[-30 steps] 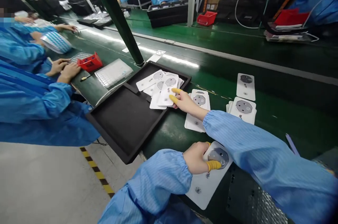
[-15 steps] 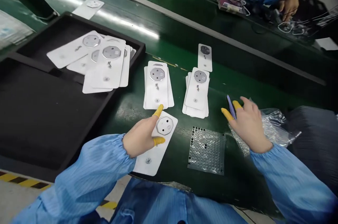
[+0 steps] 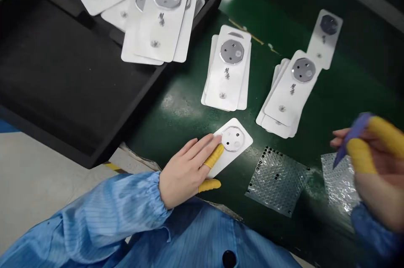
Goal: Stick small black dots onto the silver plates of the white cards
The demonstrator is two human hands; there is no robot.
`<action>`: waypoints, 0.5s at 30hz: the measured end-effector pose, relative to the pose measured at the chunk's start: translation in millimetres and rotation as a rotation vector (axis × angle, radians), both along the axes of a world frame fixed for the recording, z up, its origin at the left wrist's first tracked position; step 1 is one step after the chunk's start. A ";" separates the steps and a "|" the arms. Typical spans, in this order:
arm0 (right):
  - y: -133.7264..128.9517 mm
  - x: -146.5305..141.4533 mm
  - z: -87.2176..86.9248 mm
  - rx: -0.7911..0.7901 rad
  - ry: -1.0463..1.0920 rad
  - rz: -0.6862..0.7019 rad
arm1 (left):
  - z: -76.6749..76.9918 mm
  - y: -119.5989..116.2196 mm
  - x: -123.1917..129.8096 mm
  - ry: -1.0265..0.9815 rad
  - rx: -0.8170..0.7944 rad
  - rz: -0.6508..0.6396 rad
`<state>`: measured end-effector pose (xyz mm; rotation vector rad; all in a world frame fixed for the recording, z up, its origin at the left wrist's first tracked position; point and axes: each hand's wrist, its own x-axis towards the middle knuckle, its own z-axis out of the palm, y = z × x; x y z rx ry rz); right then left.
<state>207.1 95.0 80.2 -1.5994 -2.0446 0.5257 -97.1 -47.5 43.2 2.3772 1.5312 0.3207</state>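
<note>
My left hand point(image 3: 189, 171), with yellow finger cots on thumb and index finger, lies with fingers stretched out on a white card point(image 3: 217, 165). Part of the card is hidden under the hand. At its upper end is an octagonal plate point(image 3: 232, 139) with small dark holes. My right hand point(image 3: 378, 167), also in yellow cots, is closed on purple tweezers point(image 3: 355, 133), their tip pointing down and left; the hand is blurred. Between the hands lies a bubble-wrap sheet point(image 3: 279, 192) with several small black round pieces along its edges.
Stacks of similar cards stand ahead, a middle stack point(image 3: 225, 87) and a right stack point(image 3: 285, 104). A single card point(image 3: 325, 41) touches the right stack. More cards point(image 3: 158, 36) are heaped on a black tray point(image 3: 72, 91) at left. Clear bubble wrap point(image 3: 337, 179) lies beneath my right hand.
The view has shifted left and closer. My left hand now lies flatter over the card, which has turned. My right hand has brought the tweezers nearer, gripped with the tip turned downward.
</note>
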 end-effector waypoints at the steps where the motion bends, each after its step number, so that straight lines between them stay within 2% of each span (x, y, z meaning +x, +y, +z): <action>1: -10.3 -13.7 -0.1 -0.055 0.009 0.105 | -3.1 1.7 -4.5 -0.014 0.006 -0.030; 3: -26.4 -37.7 -3.5 -0.185 -0.019 0.356 | -6.6 7.0 -13.3 -0.045 0.009 -0.074; 5: -34.7 -54.0 -9.0 -0.319 -0.102 0.512 | -7.3 13.2 -21.0 -0.075 -0.001 -0.120; 9: -33.6 -68.2 -14.2 -0.529 -0.232 0.537 | -6.3 23.9 -31.7 -0.149 -0.028 -0.199; 15: -24.5 -78.9 -7.0 -0.677 -0.227 0.634 | -6.3 30.3 -35.5 -0.210 -0.036 -0.198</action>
